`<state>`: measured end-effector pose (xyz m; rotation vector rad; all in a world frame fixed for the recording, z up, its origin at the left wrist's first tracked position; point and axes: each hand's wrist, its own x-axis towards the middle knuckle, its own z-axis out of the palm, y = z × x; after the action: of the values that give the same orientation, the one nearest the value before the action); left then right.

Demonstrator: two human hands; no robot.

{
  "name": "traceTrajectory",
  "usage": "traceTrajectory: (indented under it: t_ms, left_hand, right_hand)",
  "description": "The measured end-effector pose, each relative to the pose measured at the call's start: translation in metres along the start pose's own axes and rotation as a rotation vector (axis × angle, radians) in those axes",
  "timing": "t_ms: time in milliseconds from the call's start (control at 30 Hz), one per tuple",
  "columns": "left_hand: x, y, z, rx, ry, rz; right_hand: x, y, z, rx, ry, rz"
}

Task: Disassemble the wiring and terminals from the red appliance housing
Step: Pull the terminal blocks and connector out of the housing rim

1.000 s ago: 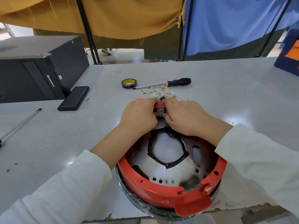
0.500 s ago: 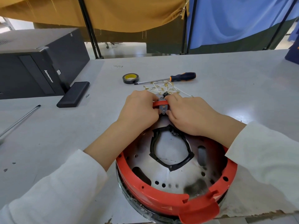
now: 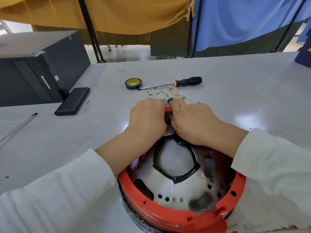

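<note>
Housing: a round red plastic appliance housing (image 3: 161,217) with a perforated metal plate inside is set on the grey bench (image 3: 235,91) at the near edge, open side up
Inner plate: a black ring-shaped gasket (image 3: 157,152) is seen around a central opening in the plate, and a dark scorch mark is seen near the front rim
Terminal block: a small red-and-dark terminal block (image 3: 168,113) is located at the far rim of the housing, between the two hands
Left hand: the left hand (image 3: 148,116) is curled against the left side of the terminal block with the knuckles up; the block appears to be gripped, though the fingertips are hidden
Right hand: the right hand (image 3: 193,121) is curled at the right side of the block, and something small and dark at its top is pinched by the fingertips
Wiring: a loose tangle of white wires with brass terminals (image 3: 166,94) is spread on the bench just beyond the hands
Tools: an orange-and-black handled screwdriver (image 3: 186,82) is laid just behind the wires, with a black roll of tape with a yellow core (image 3: 133,83) near its tip
Left side: a black computer case (image 3: 33,71) is placed at the far left, with a flat black box (image 3: 72,101) lying beside it and a thin metal rod (image 3: 18,127) nearer the edge
Sleeves: white sleeves are worn on both forearms
</note>
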<state>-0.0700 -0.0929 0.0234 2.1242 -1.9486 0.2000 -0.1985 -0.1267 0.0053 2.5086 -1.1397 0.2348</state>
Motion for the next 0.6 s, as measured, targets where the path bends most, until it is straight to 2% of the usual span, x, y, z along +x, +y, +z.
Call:
traceTrajectory:
  t_ms: [400, 600]
  left_hand:
    - [-0.001, -0.015, 0.006, -0.141, 0.051, 0.077]
    - [0.002, -0.015, 0.01, -0.179, 0.069, 0.033]
  right_hand:
    - [0.0, 0.002, -0.002, 0.178, -0.016, 0.067]
    - [0.003, 0.002, -0.01, 0.386, -0.039, 0.215]
